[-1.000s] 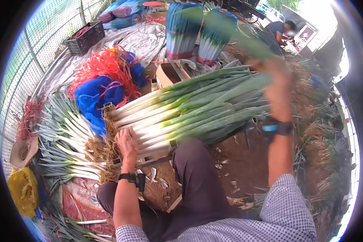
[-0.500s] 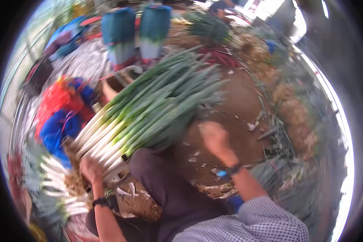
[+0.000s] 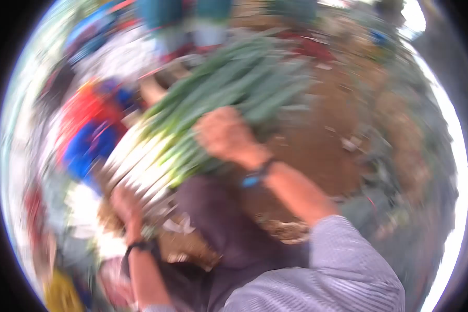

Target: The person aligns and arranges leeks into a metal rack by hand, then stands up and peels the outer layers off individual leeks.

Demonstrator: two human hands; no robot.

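Note:
A big bundle of long green onions (image 3: 197,104) lies slantwise before me, white stems at the lower left and green leaves toward the upper right. At the root end, my left hand (image 3: 125,205) is closed around the lower stems. Over the near side of the leaves, my right hand (image 3: 226,134) is a closed fist with curled fingers. I cannot tell what, if anything, it pinches. Both wrists wear dark bands, and my bent knee (image 3: 205,208) is just below the bundle. The whole view is smeared by motion.
Red and blue netting (image 3: 91,130) lies left of the bundle. Two upright wrapped bundles, one of them a teal bundle (image 3: 161,15), stand behind it. More white stems (image 3: 83,203) lie at lower left. Brown ground (image 3: 322,140) with scraps extends right, toward heaped plant waste (image 3: 395,130).
My right hand has swung up and left from over the ground to the leaves. My left hand stays at the root end. The view has tilted down, shifting the scene.

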